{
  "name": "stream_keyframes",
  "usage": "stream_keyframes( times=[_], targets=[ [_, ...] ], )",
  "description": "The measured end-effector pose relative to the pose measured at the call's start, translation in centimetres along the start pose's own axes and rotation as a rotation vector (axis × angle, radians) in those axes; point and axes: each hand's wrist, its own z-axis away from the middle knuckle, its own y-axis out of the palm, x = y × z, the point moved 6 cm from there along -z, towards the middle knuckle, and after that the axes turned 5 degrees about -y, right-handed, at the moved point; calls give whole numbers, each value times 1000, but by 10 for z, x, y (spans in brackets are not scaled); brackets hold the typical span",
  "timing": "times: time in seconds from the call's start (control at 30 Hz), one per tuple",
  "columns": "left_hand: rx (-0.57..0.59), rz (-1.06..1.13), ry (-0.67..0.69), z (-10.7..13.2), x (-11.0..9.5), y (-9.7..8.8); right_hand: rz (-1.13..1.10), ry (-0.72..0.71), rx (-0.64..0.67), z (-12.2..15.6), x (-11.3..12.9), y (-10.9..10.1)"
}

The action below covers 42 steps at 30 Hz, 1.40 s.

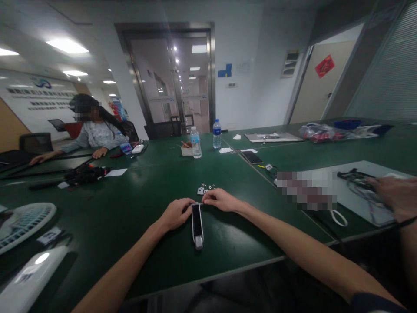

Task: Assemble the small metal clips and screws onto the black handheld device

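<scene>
A long, narrow white case (pixel 197 221) with a dark inner face lies on the green table, its length running toward me. My left hand (pixel 177 214) is closed at its far left end, thumb and forefinger against the edge. Just right of that end, my right hand (pixel 221 200) has its fingertips pinched together; whatever is between them is too small to make out. Beyond the fingers lie a small white plate-like piece (pixel 200 191) and several tiny metal parts (pixel 210 187).
Two water bottles (pixel 196 143) and a small box (pixel 186 150) stand farther back. A phone (pixel 252 157) lies to their right. At right, a co-worker's hand (pixel 395 195) is over a grey board (pixel 361 174). A white fan grille (pixel 28 221) is at left; another person sits beyond.
</scene>
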Motion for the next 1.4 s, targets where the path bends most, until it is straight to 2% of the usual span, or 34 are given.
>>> stream_keyframes(
  times=[0.33, 0.57, 0.7, 0.97, 1.2, 1.4],
  targets=[
    [26, 23, -31, 3, -5, -5, -64, 41, 47, -1, -6, -1],
    [41, 13, -20, 1, -3, -3, -153, 63, 29, 2, -6, 1],
    [41, -1, -5, 1, -2, -2, -111, 61, -2, 3, -1, -1],
    [42, 7, 12, 0, -2, -1, -91, -4, 29, 5, 3, -1],
    [20, 13, -9, 1, 0, -1, -115, 32, 7, 2, -5, 1],
    [22, 36, -22, 2, 0, -2, -8, 69, -54, 0, -3, 1]
  ],
)
